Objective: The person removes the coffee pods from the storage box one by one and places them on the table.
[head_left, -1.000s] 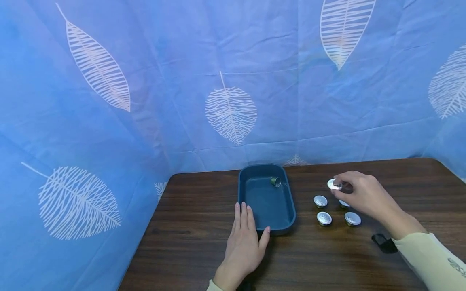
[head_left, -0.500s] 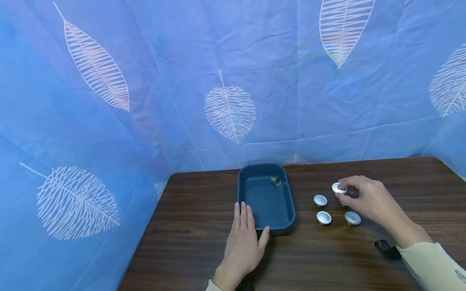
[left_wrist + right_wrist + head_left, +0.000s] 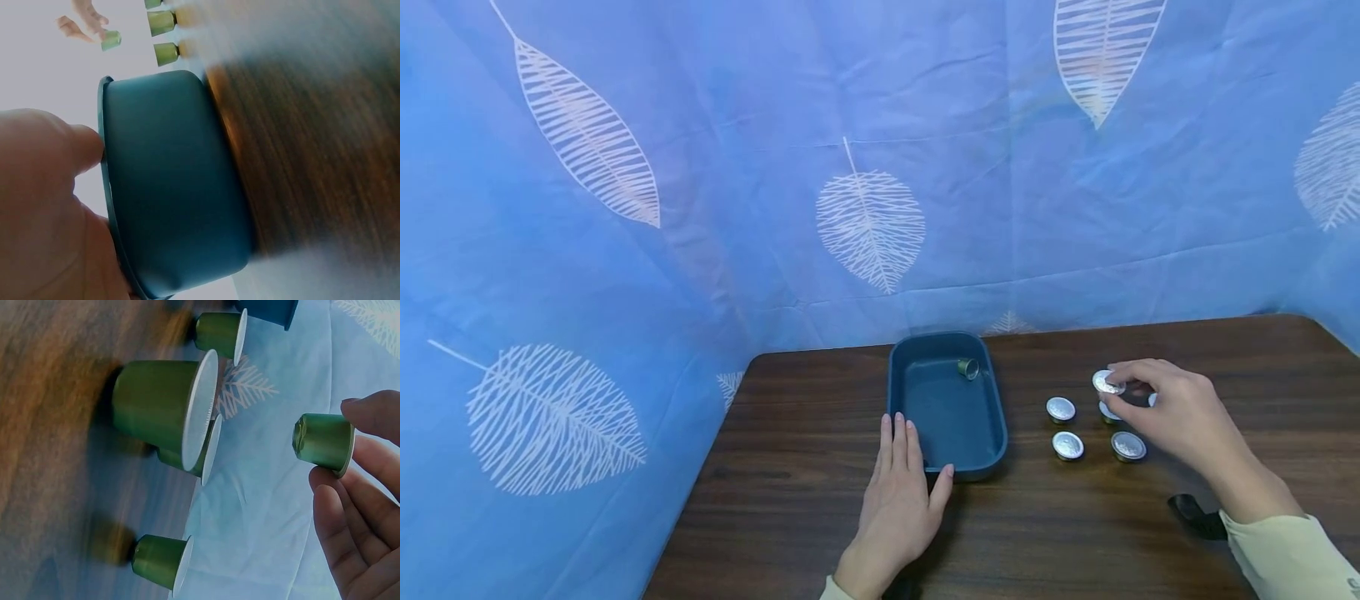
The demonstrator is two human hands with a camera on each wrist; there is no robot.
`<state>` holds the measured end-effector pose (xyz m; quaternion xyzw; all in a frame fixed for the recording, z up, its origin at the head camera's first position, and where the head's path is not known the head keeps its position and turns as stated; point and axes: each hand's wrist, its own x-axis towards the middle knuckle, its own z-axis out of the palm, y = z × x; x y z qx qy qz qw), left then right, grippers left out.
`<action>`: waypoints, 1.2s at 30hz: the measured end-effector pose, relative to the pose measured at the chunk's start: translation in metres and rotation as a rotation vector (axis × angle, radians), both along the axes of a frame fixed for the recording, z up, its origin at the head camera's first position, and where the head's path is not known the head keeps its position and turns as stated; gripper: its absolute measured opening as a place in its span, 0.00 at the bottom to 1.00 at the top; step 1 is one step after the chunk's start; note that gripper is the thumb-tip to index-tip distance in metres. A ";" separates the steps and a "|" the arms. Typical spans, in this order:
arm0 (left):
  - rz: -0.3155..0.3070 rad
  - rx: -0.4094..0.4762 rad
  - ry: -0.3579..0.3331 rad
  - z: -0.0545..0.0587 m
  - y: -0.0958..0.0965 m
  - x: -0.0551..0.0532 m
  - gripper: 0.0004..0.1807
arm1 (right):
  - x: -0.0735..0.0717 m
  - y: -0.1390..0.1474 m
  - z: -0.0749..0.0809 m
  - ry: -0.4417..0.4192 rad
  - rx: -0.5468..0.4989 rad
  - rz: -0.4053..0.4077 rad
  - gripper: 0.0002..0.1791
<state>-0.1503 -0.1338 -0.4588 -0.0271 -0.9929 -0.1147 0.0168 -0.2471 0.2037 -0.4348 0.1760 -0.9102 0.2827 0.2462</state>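
Note:
My right hand (image 3: pixel 1180 412) pinches a green coffee capsule (image 3: pixel 325 440) by its rim, thumb on one side and fingers on the other. Its silver lid faces up, and it is held above the table. Several more capsules stand lid-up below and around that hand, among them a left one (image 3: pixel 1060 409), a front-left one (image 3: pixel 1067 447) and a front-right one (image 3: pixel 1129 447); one is partly covered by the fingers. My left hand (image 3: pixel 898 508) lies with straight fingers on the near left rim of a dark blue tub (image 3: pixel 1002 425). One capsule (image 3: pixel 967 368) lies on its side inside it.
The dark wood table (image 3: pixel 790 467) ends at a blue cloth (image 3: pixel 760 208) with white leaf prints behind it and at the left. A black strap (image 3: pixel 1197 517) hangs by the right wrist.
My right hand has moved a little to the right, still holding the capsule. Another capsule's edge now shows behind its fingers. The left hand stays on the tub; the head view has shifted slightly.

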 end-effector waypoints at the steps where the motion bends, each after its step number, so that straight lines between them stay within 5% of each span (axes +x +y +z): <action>1: -0.003 0.003 0.004 0.000 0.000 0.000 0.45 | 0.001 0.001 0.000 0.004 -0.001 -0.005 0.15; 9: -0.001 0.022 0.042 0.002 0.001 0.003 0.44 | 0.003 0.010 0.005 0.021 -0.001 -0.051 0.14; 23: -0.019 0.010 0.048 0.001 0.001 0.002 0.44 | 0.016 0.037 0.009 -0.213 -0.011 -0.170 0.13; 36: -0.019 0.003 0.046 -0.001 0.002 0.001 0.45 | 0.028 0.060 0.018 -0.326 0.123 -0.133 0.08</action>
